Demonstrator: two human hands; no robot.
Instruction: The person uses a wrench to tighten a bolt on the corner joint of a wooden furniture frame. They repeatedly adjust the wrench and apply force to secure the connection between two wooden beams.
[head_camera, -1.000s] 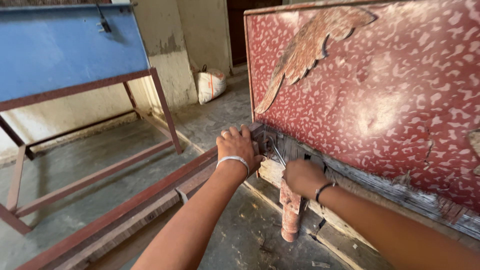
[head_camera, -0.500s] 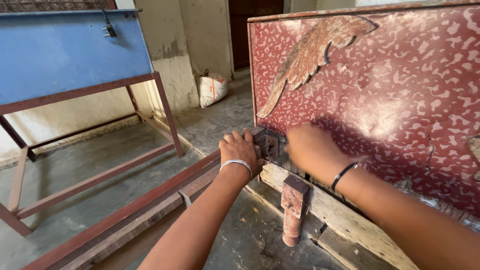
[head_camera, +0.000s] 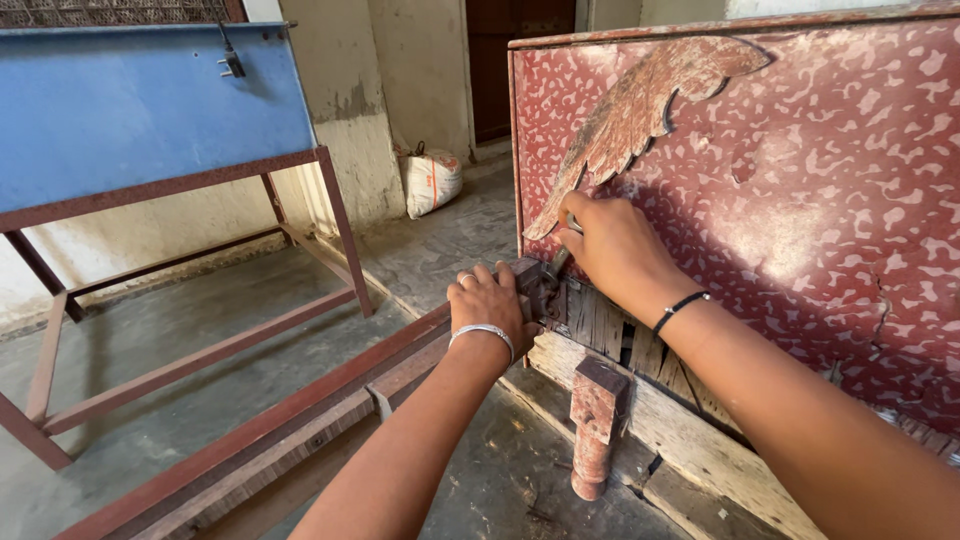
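The right hand is closed around a thin metal tool, fingers curled tight, at the lower left corner of a red speckled panel. Only a short grey stretch of the tool shows below the fist; what kind of tool it is cannot be made out. The left hand lies just below and to the left, fingers bent over a dark metal fitting where the end of a long red-brown rail meets the panel's corner. Whether that hand grips the fitting or only presses on it is hard to tell. A silver bangle sits on the left wrist, a black band on the right.

The panel stands upright, with a carved wooden wing fixed across its upper left part. Under its bottom edge run worn wooden boards, and a turned wooden leg hangs down from them toward the floor. The panel's right side is cut off by the frame.

A white sack, tied shut with its contents hidden, leans against the wall by a dark doorway. To the left stands a blue board on a rusty metal frame. The floor is bare grey concrete, and the walls are stained plaster.
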